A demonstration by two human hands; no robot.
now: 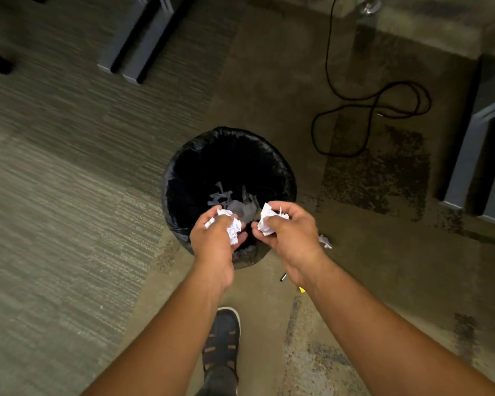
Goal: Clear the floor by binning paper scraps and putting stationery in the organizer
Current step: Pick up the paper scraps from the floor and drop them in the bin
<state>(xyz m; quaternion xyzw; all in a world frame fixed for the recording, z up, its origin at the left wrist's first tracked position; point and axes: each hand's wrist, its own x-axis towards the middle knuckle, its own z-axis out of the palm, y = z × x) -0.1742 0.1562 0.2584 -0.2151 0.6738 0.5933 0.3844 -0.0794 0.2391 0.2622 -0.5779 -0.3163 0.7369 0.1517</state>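
Observation:
A round bin (183, 172) lined with a black bag stands on the carpet, with several torn paper scraps (235, 198) at its bottom. Over its near rim, my left hand (212, 247) is closed on crumpled white paper (233, 224). Beside it, my right hand (292, 235) grips another crumpled white wad (267, 220). One small paper scrap (325, 241) lies on the floor just right of the bin. The tip of a dark pen (283, 277) and a yellow object (301, 290) show on the carpet under my right wrist, mostly hidden.
A black cable (372, 110) loops on the carpet at the far right. Grey furniture legs stand at the top left (135, 44) and the right edge (469, 155). My shoe (220, 338) is on the floor below the bin.

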